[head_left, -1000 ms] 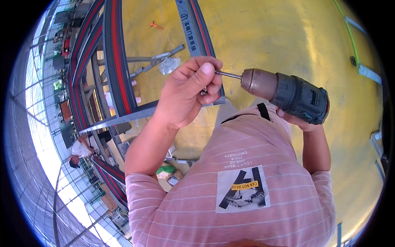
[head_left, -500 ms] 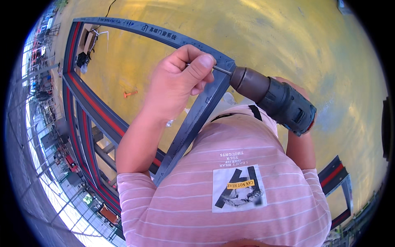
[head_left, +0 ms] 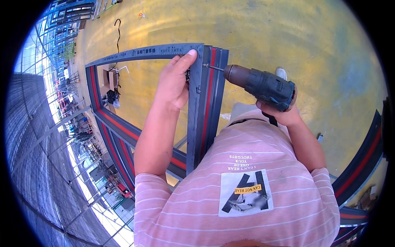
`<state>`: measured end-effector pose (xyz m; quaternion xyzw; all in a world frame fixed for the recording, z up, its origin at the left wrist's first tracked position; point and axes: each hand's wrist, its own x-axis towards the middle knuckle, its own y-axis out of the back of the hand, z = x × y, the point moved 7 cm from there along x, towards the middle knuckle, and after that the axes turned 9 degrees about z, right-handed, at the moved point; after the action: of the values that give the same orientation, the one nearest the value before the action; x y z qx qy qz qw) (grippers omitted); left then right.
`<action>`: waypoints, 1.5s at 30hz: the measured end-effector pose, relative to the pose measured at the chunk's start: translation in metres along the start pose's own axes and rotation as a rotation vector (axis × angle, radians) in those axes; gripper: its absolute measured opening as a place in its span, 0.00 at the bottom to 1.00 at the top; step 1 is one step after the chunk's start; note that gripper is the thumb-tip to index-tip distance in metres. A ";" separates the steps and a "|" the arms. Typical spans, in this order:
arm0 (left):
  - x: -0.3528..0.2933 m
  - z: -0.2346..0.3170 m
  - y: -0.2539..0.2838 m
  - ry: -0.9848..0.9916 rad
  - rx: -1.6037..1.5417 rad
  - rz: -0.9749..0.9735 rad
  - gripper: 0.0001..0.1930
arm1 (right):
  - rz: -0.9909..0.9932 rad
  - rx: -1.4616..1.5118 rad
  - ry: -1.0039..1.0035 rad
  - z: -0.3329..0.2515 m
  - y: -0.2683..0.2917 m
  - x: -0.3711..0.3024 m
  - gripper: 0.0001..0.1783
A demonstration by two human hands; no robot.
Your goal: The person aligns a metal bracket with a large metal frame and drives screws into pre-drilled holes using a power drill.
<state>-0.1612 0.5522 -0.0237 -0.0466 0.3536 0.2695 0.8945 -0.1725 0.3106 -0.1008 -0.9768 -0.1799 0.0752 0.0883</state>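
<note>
My right hand (head_left: 279,113) grips a dark cordless drill (head_left: 263,84) by its handle. A thin bit (head_left: 216,68) sticks out of the chuck toward the left, with a small screw (head_left: 205,65) at its tip. This tip meets the outer side of a grey window frame (head_left: 195,115) close to its corner; whether it has entered the metal I cannot tell. My left hand (head_left: 170,84) is closed round the inner edge of that corner, thumb lying on the top face. Its other fingers are partly hidden, with something small and dark beside them.
The frame has red-striped sides (head_left: 212,82) and a crossbar (head_left: 119,123). Another striped frame (head_left: 362,156) stands at the right. On the yellow floor (head_left: 255,33) lie a black strap (head_left: 119,35), a cardboard box (head_left: 107,80) and black bags (head_left: 111,96). Racks and machines line the left.
My left hand has gone from pinching the screw at the bit to holding the frame corner. The drill has swung lower, its tip now at the frame's side. The view has turned.
</note>
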 end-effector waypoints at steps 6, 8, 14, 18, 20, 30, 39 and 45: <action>0.007 -0.002 0.003 -0.011 -0.105 0.088 0.08 | 0.026 0.089 -0.007 -0.003 -0.007 -0.002 0.18; 0.010 -0.007 0.006 -0.005 -0.148 0.121 0.08 | 0.070 0.113 -0.023 -0.007 -0.016 -0.010 0.17; 0.016 -0.017 0.012 -0.002 -0.226 0.093 0.09 | 0.021 0.291 -0.270 0.003 -0.013 -0.009 0.15; 0.015 -0.018 0.011 -0.002 -0.254 0.085 0.07 | 0.016 0.372 -0.395 -0.009 -0.005 0.000 0.14; 0.014 -0.018 0.011 -0.015 -0.255 0.091 0.07 | 0.006 0.331 -0.386 -0.013 -0.003 0.001 0.14; 0.010 -0.016 0.007 -0.007 -0.245 0.106 0.06 | -0.070 0.285 -0.380 0.004 -0.002 0.005 0.15; 0.015 -0.020 0.016 -0.013 -0.183 0.132 0.08 | -0.068 0.294 -0.324 -0.005 -0.008 0.004 0.18; 0.013 -0.012 0.005 -0.040 -0.261 0.121 0.07 | -0.021 0.147 -0.194 0.000 -0.002 0.009 0.18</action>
<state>-0.1633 0.5590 -0.0400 -0.1355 0.2998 0.3677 0.8698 -0.1653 0.3160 -0.1012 -0.9539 -0.1917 0.1816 0.1428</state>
